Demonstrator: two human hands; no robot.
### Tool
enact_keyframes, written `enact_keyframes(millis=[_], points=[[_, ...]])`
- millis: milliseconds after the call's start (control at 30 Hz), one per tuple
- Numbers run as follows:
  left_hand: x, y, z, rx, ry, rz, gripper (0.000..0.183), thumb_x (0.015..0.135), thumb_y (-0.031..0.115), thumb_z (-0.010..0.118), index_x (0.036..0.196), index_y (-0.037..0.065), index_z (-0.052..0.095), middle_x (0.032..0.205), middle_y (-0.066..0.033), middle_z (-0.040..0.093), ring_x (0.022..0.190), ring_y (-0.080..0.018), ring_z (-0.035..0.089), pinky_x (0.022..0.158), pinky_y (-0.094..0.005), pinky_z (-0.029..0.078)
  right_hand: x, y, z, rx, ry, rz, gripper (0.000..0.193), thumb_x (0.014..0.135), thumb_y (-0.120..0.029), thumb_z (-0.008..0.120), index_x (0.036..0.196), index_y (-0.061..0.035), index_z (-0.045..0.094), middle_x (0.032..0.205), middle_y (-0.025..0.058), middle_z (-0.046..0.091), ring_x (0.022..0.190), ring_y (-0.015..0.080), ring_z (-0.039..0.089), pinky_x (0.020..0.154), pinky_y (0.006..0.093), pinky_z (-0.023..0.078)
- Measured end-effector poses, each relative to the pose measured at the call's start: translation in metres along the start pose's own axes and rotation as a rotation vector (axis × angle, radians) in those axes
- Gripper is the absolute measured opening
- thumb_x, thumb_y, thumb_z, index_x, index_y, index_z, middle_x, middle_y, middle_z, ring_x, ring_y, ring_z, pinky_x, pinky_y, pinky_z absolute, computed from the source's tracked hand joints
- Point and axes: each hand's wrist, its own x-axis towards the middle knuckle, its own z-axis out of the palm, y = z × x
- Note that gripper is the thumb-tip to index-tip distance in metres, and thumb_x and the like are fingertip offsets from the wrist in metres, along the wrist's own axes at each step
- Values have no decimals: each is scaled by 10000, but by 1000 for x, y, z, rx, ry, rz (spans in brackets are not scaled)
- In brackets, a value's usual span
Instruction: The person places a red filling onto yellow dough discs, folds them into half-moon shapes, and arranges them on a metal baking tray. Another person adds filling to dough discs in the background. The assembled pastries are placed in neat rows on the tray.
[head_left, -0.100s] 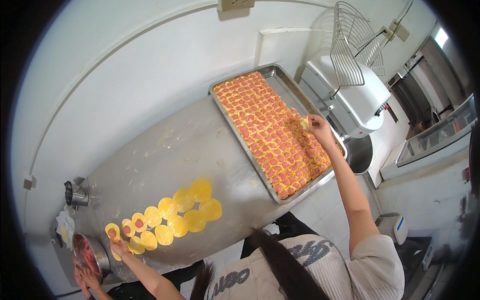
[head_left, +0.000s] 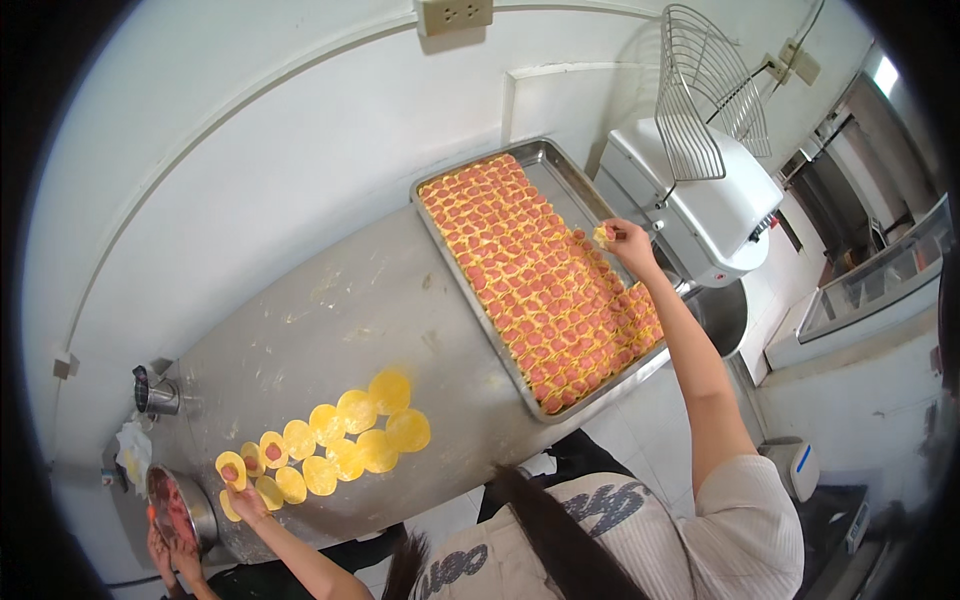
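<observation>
Right hand (head_left: 632, 243) stretched far out on a straight arm over the tray's (head_left: 560, 160) far edge, fingers pinched shut on a small yellow dumpling (head_left: 602, 235), held just above the filled rows. Left hand (head_left: 243, 497) low at the counter's (head_left: 380, 310) near-left corner, fingertips resting on a yellow wrapper (head_left: 232, 470) dotted with pink filling, holding nothing. More round wrappers (head_left: 370, 430) spread alongside. Metal bowl (head_left: 180, 510) at the counter's left end, another person's hand (head_left: 165, 550) beside it. Against the earlier frame: poses near identical, right hand at the same spot.
</observation>
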Motion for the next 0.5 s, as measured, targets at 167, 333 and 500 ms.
enact_keyframes(millis=[167, 333, 500], points=[[-156, -48, 68, -64, -84, -18, 371, 961, 190, 399, 1240, -52, 430, 1257, -150, 509, 1156, -239, 501, 988, -360, 420, 89, 40, 18, -130, -217, -69, 342, 614, -37, 678, 955, -53, 649, 818, 132, 645, 788, 241, 641, 703, 326, 496], [-313, -101, 126, -100, -142, -60, 391, 956, 248, 430, 1223, -38, 455, 1243, -145, 524, 1158, -235, 504, 993, -356, 417, 135, 67, 50, -235, -348, -244, 208, 653, -42, 618, 859, -57, 652, 801, 143, 634, 782, 318, 611, 702, 380, 484], [-407, -136, 175, -77, 34, -90, 390, 948, 256, 452, 1200, -43, 463, 1188, -161, 551, 1083, -242, 558, 928, -345, 478, 140, 79, 60, -238, -461, -436, 176, 645, -33, 605, 813, -63, 647, 793, 140, 628, 779, 330, 600, 687, 403, 473]])
